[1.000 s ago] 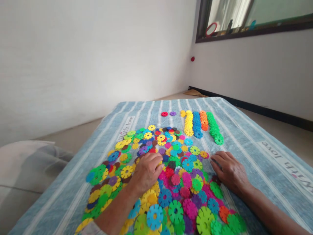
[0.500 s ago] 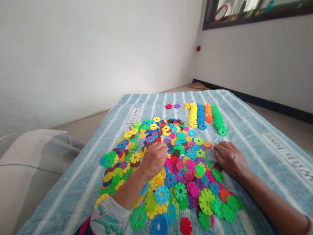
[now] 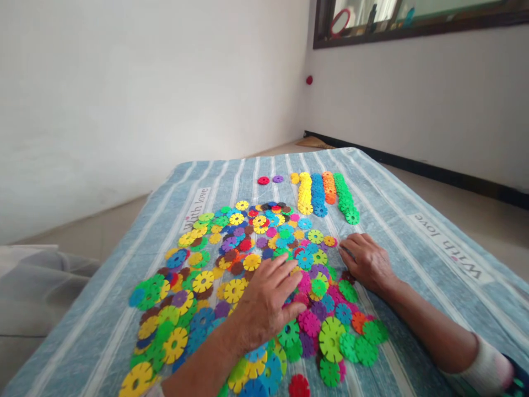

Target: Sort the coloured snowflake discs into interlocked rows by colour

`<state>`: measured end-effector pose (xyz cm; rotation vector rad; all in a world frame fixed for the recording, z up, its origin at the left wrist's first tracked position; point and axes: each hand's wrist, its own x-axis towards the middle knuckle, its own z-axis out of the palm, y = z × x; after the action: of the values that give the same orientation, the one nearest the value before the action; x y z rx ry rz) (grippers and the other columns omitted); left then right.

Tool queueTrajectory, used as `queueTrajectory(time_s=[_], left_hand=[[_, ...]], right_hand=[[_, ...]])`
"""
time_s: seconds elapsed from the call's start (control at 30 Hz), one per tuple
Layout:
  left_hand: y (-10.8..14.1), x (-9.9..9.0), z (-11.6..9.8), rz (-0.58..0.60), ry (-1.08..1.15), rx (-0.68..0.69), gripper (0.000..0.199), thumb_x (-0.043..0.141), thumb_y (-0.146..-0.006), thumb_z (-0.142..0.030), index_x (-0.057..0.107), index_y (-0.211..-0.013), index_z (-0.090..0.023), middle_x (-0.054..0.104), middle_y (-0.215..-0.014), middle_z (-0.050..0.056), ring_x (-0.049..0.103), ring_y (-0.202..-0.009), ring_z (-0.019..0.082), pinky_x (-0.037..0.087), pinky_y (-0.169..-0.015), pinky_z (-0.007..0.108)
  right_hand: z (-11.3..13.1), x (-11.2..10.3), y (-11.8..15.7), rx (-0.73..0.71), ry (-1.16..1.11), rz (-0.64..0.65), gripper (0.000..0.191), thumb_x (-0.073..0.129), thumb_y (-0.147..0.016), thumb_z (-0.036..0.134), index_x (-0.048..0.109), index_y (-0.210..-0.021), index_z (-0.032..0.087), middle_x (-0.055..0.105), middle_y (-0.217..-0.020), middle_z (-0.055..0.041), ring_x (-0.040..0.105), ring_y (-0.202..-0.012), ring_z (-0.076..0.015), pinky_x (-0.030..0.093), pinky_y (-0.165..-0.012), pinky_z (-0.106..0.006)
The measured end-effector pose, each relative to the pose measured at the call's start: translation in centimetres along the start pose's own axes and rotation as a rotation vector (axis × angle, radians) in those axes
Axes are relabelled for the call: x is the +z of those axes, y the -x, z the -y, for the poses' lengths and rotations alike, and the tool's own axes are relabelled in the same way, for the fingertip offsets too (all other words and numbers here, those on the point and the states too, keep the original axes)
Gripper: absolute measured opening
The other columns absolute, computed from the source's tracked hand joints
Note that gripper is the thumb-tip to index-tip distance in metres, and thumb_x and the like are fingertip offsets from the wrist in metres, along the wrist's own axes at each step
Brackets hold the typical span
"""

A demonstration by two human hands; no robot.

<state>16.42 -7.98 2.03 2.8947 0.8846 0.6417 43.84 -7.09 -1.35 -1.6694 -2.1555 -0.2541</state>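
Observation:
Many flat, notched plastic discs in several colours lie in a wide loose pile on a striped cloth (image 3: 119, 309). My left hand (image 3: 270, 300) is over the middle of the pile, palm down and fingers spread, hiding the discs beneath it. It holds nothing that I can see. At the pile's right edge my right hand (image 3: 366, 262) rests on the cloth, fingers slightly bent and apart. Its fingertips are close to a yellow-orange disc (image 3: 329, 241). Pink discs (image 3: 308, 322) and a lime-green disc (image 3: 332, 339) lie between the two hands and nearer to me.
Beyond the pile are overlapping rows of yellow (image 3: 305, 193), blue (image 3: 318, 194), orange (image 3: 329, 187) and green discs (image 3: 346, 198). A single red disc (image 3: 263, 180) and a purple disc (image 3: 278, 179) lie left of them. White walls (image 3: 124, 82) stand behind.
My left hand has gone from closed to spread, and has moved right and nearer to me across the pile. My right hand stays by the pile's edge. The view has turned slightly right.

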Motion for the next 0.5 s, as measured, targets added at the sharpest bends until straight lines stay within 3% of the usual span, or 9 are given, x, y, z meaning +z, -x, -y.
queueTrajectory(time_s=[0.13, 0.23, 0.3, 0.4, 0.5], left_hand=[[0.0, 0.2, -0.8, 0.119, -0.007, 0.021, 0.051, 0.06, -0.081, -0.05, 0.056, -0.123, -0.02, 0.056, -0.132, 0.013, 0.045, -0.126, 0.034, 0.042, -0.094, 0.058], [0.1, 0.5, -0.6, 0.103, -0.017, 0.019, 0.045, 0.062, -0.082, -0.045, 0.058, -0.12, -0.02, 0.058, -0.129, 0.013, 0.05, -0.121, 0.034, 0.043, -0.092, 0.06], [0.1, 0.6, -0.4, 0.063, -0.025, 0.003, 0.036, 0.063, -0.083, -0.038, 0.061, -0.113, -0.018, 0.062, -0.12, 0.012, 0.055, -0.114, 0.032, 0.045, -0.091, 0.058], [0.1, 0.8, -0.2, -0.006, -0.044, -0.024, 0.022, 0.061, -0.084, -0.027, 0.064, -0.103, -0.017, 0.066, -0.109, 0.011, 0.06, -0.105, 0.03, 0.048, -0.089, 0.055], [0.2, 0.8, -0.2, -0.079, -0.07, -0.033, 0.018, 0.058, -0.084, -0.021, 0.064, -0.1, -0.016, 0.066, -0.106, 0.012, 0.06, -0.103, 0.029, 0.05, -0.088, 0.053]], right_hand=[[-0.3, 0.0, -0.2, 0.024, -0.127, -0.023, 0.024, 0.046, -0.091, 0.025, 0.066, -0.083, 0.016, 0.063, -0.086, -0.0089, 0.055, -0.085, -0.0211, 0.04, -0.073, -0.031], [-0.6, -1.2, -0.2, 0.09, -0.324, -0.02, 0.02, 0.051, -0.087, 0.027, 0.065, -0.079, 0.016, 0.063, -0.081, -0.0069, 0.056, -0.081, -0.0183, 0.041, -0.071, -0.028], [-0.5, -2.8, -0.3, 0.102, -0.473, 0.167, 0.02, 0.056, -0.084, 0.028, 0.063, -0.07, 0.016, 0.06, -0.069, -0.0018, 0.053, -0.066, -0.013, 0.039, -0.061, -0.024], [0.0, -5.5, -0.5, 0.038, -0.633, 0.586, 0.018, 0.064, -0.078, 0.026, 0.061, -0.063, 0.016, 0.049, -0.054, 0.0056, 0.042, -0.05, -0.0065, 0.03, -0.049, -0.02], [0.9, -7.0, -0.5, -0.042, -0.606, 0.792, 0.011, 0.071, -0.07, 0.025, 0.065, -0.067, 0.017, 0.049, -0.053, 0.0074, 0.04, -0.049, -0.0048, 0.026, -0.047, -0.019]])
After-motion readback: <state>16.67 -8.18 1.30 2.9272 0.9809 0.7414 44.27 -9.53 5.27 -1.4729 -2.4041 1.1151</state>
